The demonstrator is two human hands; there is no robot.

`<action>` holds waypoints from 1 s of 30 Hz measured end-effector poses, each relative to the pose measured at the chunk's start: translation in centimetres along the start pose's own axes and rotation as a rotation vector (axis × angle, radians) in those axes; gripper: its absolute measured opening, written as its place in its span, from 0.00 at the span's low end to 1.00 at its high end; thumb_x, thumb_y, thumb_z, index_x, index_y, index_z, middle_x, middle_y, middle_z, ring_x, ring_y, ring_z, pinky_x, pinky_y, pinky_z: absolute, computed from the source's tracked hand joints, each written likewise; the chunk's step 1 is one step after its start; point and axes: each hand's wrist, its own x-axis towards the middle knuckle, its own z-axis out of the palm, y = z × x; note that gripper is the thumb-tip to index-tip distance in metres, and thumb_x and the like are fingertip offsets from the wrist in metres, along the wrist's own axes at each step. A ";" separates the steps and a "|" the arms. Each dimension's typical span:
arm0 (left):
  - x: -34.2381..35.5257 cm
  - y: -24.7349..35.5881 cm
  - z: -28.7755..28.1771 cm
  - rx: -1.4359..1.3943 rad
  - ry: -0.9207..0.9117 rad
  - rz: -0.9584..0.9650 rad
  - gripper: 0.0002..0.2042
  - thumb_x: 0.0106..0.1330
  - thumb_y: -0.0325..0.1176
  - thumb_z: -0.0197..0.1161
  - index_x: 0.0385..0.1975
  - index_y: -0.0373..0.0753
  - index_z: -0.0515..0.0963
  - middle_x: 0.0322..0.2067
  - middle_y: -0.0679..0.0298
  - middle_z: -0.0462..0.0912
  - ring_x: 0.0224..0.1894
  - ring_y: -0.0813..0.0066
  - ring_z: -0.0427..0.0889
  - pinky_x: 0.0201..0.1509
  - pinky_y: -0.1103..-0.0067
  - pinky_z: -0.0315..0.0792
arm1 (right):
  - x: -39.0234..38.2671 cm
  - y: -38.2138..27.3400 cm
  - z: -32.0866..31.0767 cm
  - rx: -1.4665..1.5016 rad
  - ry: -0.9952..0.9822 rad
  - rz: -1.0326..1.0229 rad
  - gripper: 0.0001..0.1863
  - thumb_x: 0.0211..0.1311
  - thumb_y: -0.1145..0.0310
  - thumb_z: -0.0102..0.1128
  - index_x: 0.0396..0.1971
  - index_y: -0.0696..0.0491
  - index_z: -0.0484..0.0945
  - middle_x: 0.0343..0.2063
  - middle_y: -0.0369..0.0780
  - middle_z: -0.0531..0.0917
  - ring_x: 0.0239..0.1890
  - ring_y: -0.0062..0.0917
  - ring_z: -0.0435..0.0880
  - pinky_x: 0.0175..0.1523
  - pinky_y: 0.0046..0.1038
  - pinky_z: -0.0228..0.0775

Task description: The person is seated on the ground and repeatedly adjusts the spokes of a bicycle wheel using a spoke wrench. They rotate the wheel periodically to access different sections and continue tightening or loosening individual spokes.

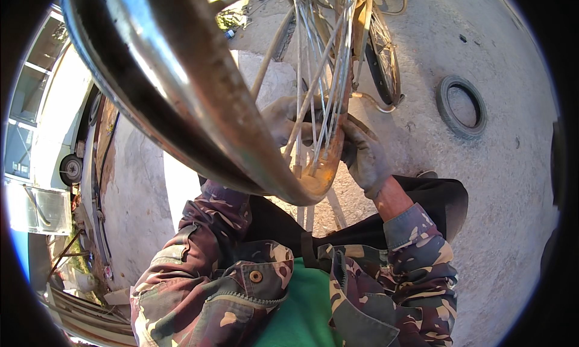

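A large rusty, shiny wheel rim (175, 81) with many thin spokes (310, 63) stands tilted close in front of me, crossing the upper middle of the view. My left hand (277, 120), in a grey-brown glove, is behind the rim with bent fingers among the spokes; what it grips is partly hidden. My right hand (365, 157), in a similar glove, curls against the right side of the rim by the spokes, its fingertips mostly out of sight. Both forearms wear camouflage sleeves.
Part of a bicycle (383, 57) with a second wheel stands beyond. A loose tire (449, 119) lies on the concrete ground (494, 196) at right. At the left are a white vehicle (57, 142) with a small wheel (71, 169), metal bars and assorted scrap.
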 end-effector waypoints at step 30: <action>1.7 2.1 3.1 0.027 0.260 0.048 0.17 0.62 0.29 0.75 0.49 0.31 0.85 0.41 0.59 0.88 0.43 0.74 0.87 0.48 0.77 0.81 | -0.7 0.3 1.0 0.069 -0.168 -0.015 0.26 0.84 0.58 0.49 0.72 0.56 0.66 0.55 0.40 0.83 0.54 0.26 0.86 0.61 0.32 0.82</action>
